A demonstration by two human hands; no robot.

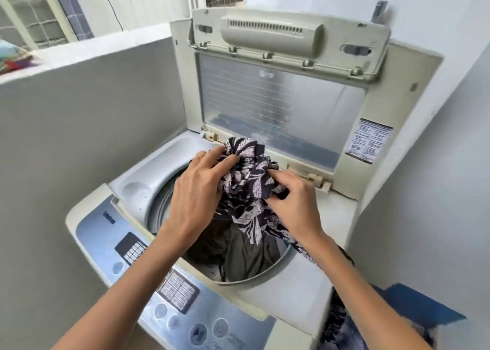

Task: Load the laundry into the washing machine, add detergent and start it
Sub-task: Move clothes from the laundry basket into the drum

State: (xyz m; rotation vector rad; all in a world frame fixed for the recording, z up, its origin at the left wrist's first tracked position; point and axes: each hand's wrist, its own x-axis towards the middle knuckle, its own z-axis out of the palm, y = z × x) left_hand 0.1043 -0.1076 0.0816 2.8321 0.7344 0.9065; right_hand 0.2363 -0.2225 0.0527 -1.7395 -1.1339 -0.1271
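A top-loading washing machine [326,217] stands with its lid [278,103] folded upright. Over the open drum [281,267] I hold a bunched dark navy and white patterned garment [246,174]. My left hand [196,190] grips its left side, fingers curled into the cloth. My right hand [294,203] pinches the cloth on the right. A tail of the garment trails over the drum rim to the right, under my right forearm. Dark and olive clothes [244,254] lie inside the drum.
The control panel [169,291] with buttons runs along the machine's front. A moulded tray recess [159,169] sits left of the drum. A grey half wall [79,137] stands at the left. More dark laundry and something blue [413,310] lie at the lower right.
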